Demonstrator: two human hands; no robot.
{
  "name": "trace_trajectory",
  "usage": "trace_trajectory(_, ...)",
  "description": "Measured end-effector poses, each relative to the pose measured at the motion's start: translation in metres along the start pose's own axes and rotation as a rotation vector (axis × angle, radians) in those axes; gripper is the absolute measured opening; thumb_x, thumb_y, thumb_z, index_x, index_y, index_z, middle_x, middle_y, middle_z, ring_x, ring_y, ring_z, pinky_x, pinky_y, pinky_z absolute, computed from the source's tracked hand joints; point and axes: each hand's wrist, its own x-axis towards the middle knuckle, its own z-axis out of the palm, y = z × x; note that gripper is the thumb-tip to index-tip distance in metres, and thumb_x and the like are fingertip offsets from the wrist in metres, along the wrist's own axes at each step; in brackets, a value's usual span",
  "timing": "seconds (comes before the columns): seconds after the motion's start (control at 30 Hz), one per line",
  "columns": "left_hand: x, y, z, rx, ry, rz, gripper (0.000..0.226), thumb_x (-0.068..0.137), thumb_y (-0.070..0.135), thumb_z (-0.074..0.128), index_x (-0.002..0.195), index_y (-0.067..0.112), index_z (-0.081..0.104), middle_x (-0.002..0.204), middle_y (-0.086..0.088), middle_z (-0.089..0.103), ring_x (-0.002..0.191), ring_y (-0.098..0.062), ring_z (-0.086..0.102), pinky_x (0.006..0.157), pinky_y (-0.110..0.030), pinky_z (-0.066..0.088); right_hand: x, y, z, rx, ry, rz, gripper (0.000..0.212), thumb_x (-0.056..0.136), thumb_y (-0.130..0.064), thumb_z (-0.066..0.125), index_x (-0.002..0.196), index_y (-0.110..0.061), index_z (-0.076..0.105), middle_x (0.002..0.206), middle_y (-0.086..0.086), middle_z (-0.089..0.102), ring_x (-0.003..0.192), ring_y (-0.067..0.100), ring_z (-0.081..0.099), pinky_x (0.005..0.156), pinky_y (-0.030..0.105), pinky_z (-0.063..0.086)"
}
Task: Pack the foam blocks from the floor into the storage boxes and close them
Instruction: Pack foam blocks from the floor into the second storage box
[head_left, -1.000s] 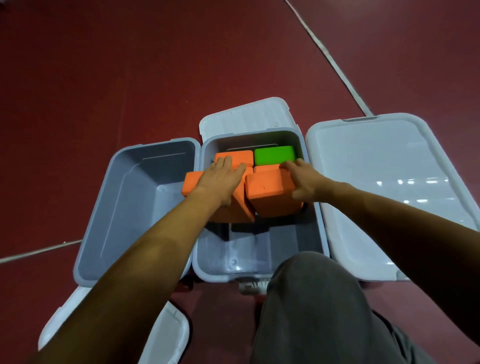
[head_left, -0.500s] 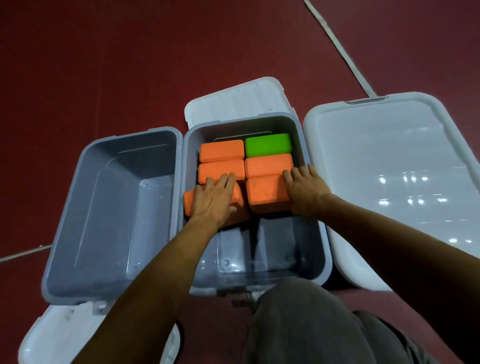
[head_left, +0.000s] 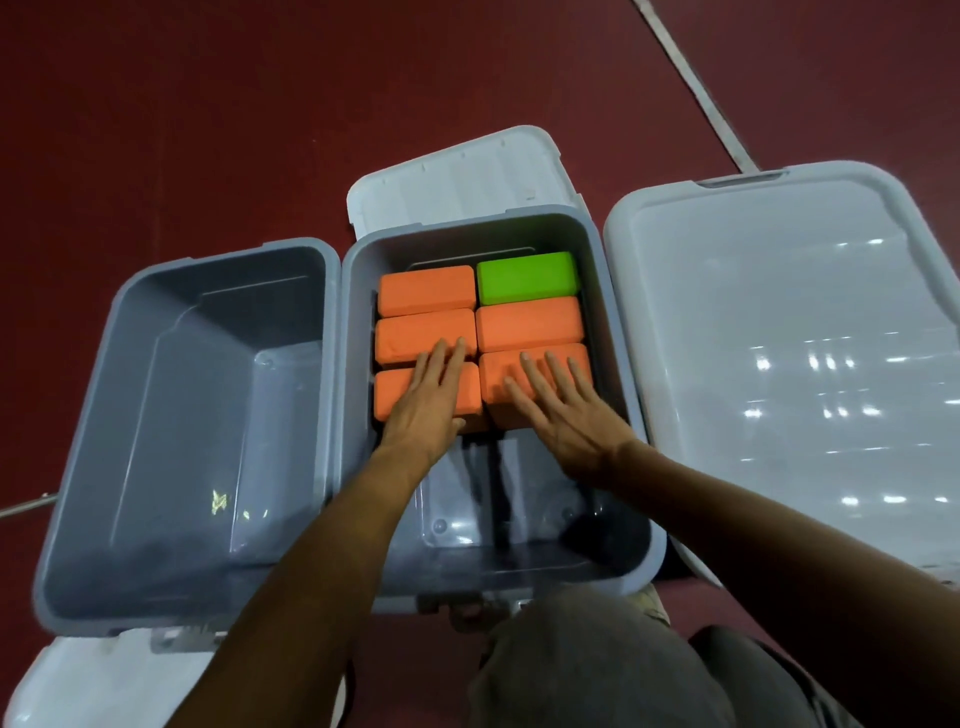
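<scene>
The middle grey storage box (head_left: 631, 395) holds several orange foam blocks and one green block (head_left: 527, 277) in two rows at its far end. My left hand (head_left: 428, 402) lies flat with straight fingers on the near left orange block (head_left: 396, 396). My right hand (head_left: 558, 402) lies flat on the near right orange block (head_left: 501, 366). The near half of the box floor is bare. A second grey box (head_left: 179, 431) stands open beside it on the left with nothing inside.
A white lid (head_left: 457, 179) lies behind the middle box. A large white lid (head_left: 789, 332) lies on the right. Another white lid (head_left: 88, 680) shows at the bottom left. My knee (head_left: 587, 665) is in front of the box. The floor is dark red.
Both hands lowered two tilted orange blocks into the middle box and now press flat on top of them. The blocks now lie level with the others.
</scene>
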Motion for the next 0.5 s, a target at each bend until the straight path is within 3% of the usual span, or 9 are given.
trace_trajectory(0.1,0.003,-0.009,0.003,0.058,-0.04,0.017,0.094,0.097,0.019,0.062,0.16,0.017,-0.008,0.168,-0.004,-0.011,0.154,-0.025,-0.01,0.124,-0.047,0.017,0.003,-0.013,0.001,0.05,-0.144,0.097,0.1,0.091,-0.028,0.05,0.154,-0.012,-0.026,0.157,0.031,-0.028,0.143,0.058,-0.019,0.117,0.068,0.0)
trace_trajectory(0.2,0.005,-0.01,0.003,0.085,-0.048,-0.106,0.083,0.101,0.032,0.055,0.158,0.037,-0.006,0.166,-0.007,-0.019,0.151,-0.041,-0.015,0.116,-0.068,0.007,0.007,-0.022,-0.002,0.001,-0.242,0.157,0.127,0.081,-0.052,0.063,0.148,-0.008,-0.035,0.149,0.036,-0.038,0.138,0.06,-0.029,0.115,0.069,-0.004)
trace_trajectory(0.3,0.003,-0.006,0.003,0.092,-0.05,-0.198,0.08,0.102,0.042,0.049,0.153,0.052,-0.011,0.164,-0.02,-0.014,0.148,-0.052,-0.007,0.113,-0.07,0.02,0.012,-0.025,-0.002,0.036,-0.268,0.178,0.133,0.076,-0.063,0.061,0.147,-0.007,-0.037,0.146,0.037,-0.041,0.135,0.062,-0.032,0.113,0.071,-0.008)
trace_trajectory(0.5,0.0,-0.011,0.011,0.154,0.017,-0.183,0.077,0.103,0.049,0.042,0.153,0.05,-0.016,0.165,-0.023,-0.006,0.148,-0.052,0.001,0.114,-0.067,0.026,0.016,-0.018,-0.002,0.111,-0.309,0.157,0.135,0.075,-0.067,0.062,0.147,-0.008,-0.036,0.145,0.037,-0.043,0.133,0.062,-0.034,0.112,0.072,-0.006)
